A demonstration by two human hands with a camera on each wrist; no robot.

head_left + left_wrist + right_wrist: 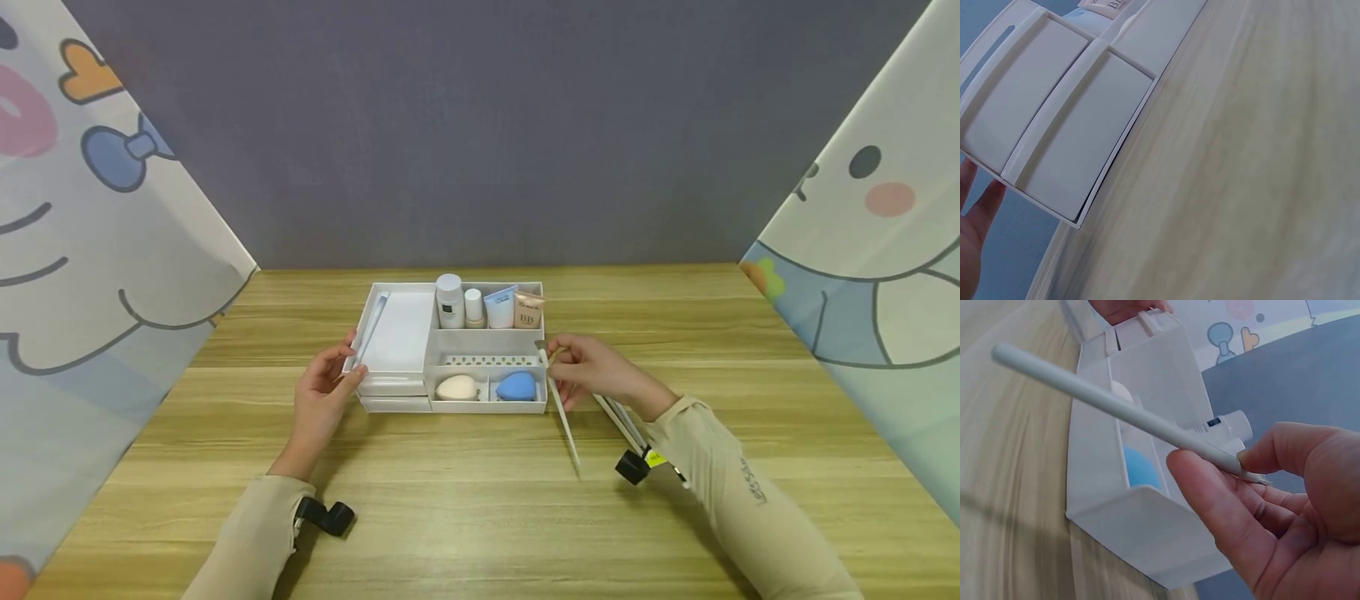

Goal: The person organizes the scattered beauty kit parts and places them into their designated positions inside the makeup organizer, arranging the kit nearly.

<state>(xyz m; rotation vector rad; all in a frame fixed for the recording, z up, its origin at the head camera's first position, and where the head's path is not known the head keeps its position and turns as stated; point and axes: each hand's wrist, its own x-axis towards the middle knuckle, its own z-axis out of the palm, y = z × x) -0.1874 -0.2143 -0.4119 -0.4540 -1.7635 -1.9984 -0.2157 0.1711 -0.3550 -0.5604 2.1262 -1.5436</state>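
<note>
- The white organizer (393, 337) is seen standing on the wooden table (465, 508) and is taken as the landmark.
- The left hand (322, 387) is placed at the organizer's left side; its fingers are rested against the wall, extended rather than curled round it.
- A makeup brush (561, 410) is pinched between thumb and fingers of the right hand (592, 367), just beside the organizer's right wall — bristles held uppermost, handle slanted down toward the near side.
- A pale brush (372, 327) is laid along the left edge of the organizer's top tray.
- At the organizer's back right, a white bottle (450, 302), a small bottle (474, 309), a blue-and-white tube (500, 308) and a BB tube (528, 311) are stood.
- At its front right, a beige sponge (457, 388) and a blue sponge (517, 386) are kept in separate compartments — a perforated rack (489, 361) is fitted behind them.
- More brushes (619, 418) are seen right of the organizer, partly hidden by the right forearm.
</note>
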